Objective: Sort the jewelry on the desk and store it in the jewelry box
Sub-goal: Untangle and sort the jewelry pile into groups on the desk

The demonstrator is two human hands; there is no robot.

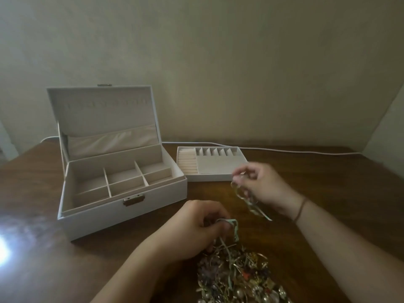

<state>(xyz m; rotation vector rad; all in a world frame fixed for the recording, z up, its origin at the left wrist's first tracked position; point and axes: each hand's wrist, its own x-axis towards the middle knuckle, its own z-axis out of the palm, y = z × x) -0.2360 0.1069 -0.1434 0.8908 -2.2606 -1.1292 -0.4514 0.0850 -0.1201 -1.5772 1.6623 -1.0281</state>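
both hands (196, 228) (264, 189) raised, fingers curled, pinching.

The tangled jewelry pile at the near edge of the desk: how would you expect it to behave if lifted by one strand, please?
The jewelry pile looks floppy: its strands bend loosely. It will probably come up in a clump, since chains and ribbons cross one another; the strand that the left hand pinches trails back into the heap. The round beads near the edge may roll if shaken loose.

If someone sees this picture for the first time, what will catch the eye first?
Probably the open white jewelry box at the left of the desk, its compartments looking empty, with a separate tray to its right. Next, the tangled jewelry pile at the near edge, where the left hand grips strands while the right hand lifts a pale chain.
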